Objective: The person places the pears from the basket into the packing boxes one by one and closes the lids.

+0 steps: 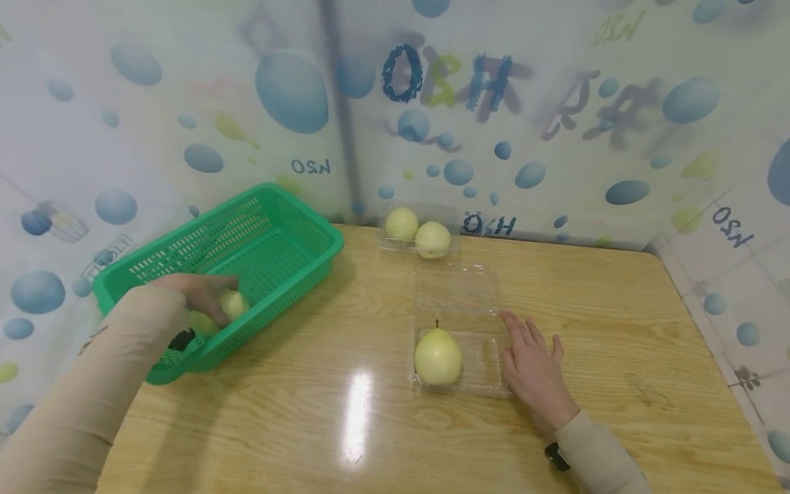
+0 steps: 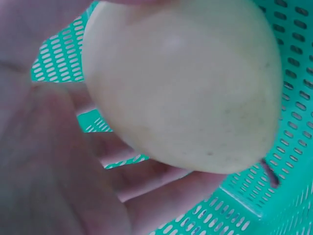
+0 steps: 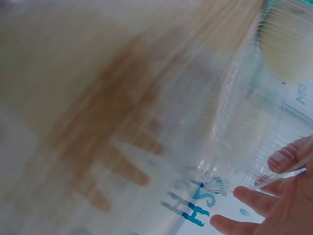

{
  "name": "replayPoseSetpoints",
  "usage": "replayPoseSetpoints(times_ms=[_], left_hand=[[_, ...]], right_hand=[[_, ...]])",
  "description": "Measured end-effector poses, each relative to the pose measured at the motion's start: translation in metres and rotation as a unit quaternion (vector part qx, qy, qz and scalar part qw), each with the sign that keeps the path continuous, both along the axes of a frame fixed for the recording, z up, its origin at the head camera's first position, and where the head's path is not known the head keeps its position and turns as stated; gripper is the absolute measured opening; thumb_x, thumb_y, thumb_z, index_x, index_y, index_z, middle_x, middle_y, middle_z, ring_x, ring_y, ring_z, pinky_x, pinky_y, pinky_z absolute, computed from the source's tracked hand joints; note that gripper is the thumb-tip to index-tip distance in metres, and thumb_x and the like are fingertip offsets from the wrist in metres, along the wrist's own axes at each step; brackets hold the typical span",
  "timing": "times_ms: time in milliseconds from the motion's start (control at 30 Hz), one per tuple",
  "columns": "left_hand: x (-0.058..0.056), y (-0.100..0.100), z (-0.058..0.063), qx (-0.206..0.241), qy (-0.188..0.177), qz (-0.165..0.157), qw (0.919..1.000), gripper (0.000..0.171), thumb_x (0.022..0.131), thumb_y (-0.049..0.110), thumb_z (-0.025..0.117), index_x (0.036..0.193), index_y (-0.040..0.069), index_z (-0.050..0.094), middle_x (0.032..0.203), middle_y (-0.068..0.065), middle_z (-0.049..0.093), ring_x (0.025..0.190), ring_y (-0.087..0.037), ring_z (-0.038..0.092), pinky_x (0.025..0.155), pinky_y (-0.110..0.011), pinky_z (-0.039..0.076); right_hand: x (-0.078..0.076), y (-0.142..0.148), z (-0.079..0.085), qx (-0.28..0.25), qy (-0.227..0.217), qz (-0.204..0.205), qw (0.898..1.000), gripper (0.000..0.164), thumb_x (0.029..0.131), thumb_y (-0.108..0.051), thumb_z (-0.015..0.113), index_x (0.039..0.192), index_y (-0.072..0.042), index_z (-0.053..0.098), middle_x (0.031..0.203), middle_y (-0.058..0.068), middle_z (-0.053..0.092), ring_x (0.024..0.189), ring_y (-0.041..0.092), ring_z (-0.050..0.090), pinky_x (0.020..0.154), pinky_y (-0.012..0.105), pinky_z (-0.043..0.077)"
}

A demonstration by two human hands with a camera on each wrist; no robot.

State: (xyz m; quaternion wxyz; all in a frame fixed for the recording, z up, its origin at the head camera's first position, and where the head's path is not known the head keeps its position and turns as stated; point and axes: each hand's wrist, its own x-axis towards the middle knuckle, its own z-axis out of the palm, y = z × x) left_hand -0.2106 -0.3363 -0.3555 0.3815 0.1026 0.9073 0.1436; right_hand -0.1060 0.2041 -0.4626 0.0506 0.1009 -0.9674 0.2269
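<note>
My left hand (image 1: 200,295) reaches into the green basket (image 1: 296,291) and holds a pale yellow-green pear (image 2: 186,88), its fingers curled round the fruit; the stem points away from the palm. Another pear (image 1: 204,322) appears partly hidden beneath that hand. On the table lies a clear plastic box (image 1: 484,360) with its lid folded back, and one pear (image 1: 438,357) stands stem-up in its left half. At the box's right edge, my right hand (image 1: 537,374) pinches the rim between thumb and fingers, as the right wrist view (image 3: 283,196) shows.
Behind the open box, near the table's back edge, sits a second clear plastic box (image 1: 385,243) holding two pears (image 1: 433,240). The wooden table (image 1: 296,412) meets a patterned wall covering (image 1: 531,123) at the back.
</note>
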Motion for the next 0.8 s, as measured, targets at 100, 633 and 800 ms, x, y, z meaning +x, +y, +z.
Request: replayPoseSetpoints(times_ms=[100,633,800], left_hand=[[-0.0035,-0.0022,-0.001,0.024,0.037,-0.019,0.9988,0.071,0.067,0.011,0.073,0.126,-0.005,0.037,0.097,-0.015,0.052,0.079,-0.026,0.051,0.062,-0.035,0.047],[-0.0058,0.0011,0.0022,0.08,0.29,-0.074,0.9508,0.067,0.058,0.001,0.078,0.116,0.003,0.045,0.099,-0.019,0.049,0.077,-0.026,0.051,0.059,-0.036,0.048],[-0.0057,0.0055,0.0076,0.085,0.344,-0.095,0.9303,0.069,0.056,-0.002,0.08,0.117,0.003,0.048,0.101,-0.018,0.05,0.08,-0.027,0.052,0.063,-0.041,0.05]], right_hand=[[0.0001,-0.0001,0.0001,0.0,-0.003,-0.002,1.0,0.055,0.093,-0.006,0.041,0.147,-0.007,0.033,0.148,0.018,0.039,0.133,0.047,0.031,0.099,0.077,0.009],[-0.0003,-0.0002,-0.001,-0.001,-0.002,-0.003,1.0,0.054,0.094,-0.005,0.04,0.148,-0.008,0.033,0.148,0.018,0.039,0.132,0.047,0.032,0.099,0.077,0.008],[-0.0001,-0.0002,-0.0012,-0.002,0.002,-0.003,1.0,0.054,0.093,-0.005,0.04,0.147,-0.008,0.034,0.148,0.018,0.039,0.131,0.048,0.034,0.099,0.077,0.009]])
